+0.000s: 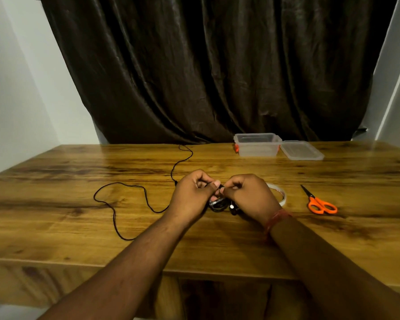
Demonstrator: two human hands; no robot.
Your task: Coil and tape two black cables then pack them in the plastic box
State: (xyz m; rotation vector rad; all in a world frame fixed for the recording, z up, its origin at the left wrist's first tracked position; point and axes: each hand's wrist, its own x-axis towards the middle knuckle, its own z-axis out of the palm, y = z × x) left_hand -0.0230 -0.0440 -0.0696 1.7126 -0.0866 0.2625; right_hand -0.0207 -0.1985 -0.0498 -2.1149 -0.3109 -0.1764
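Observation:
My left hand (194, 195) and my right hand (247, 195) meet over the middle of the wooden table (56, 227). Both pinch a coiled black cable (217, 204) that sits under and between them, with shiny tape on the coil. A second black cable (116, 199) lies loose in wide loops on the table to the left, its far end running toward the curtain. A roll of clear tape (278, 192) lies just behind my right hand, partly hidden. The open clear plastic box (256, 145) with orange clips stands at the back right.
The box's clear lid (301, 150) lies flat right of the box. Orange-handled scissors (319, 203) lie on the table to the right of my hands. A dark curtain (206, 65) hangs behind the table's far edge.

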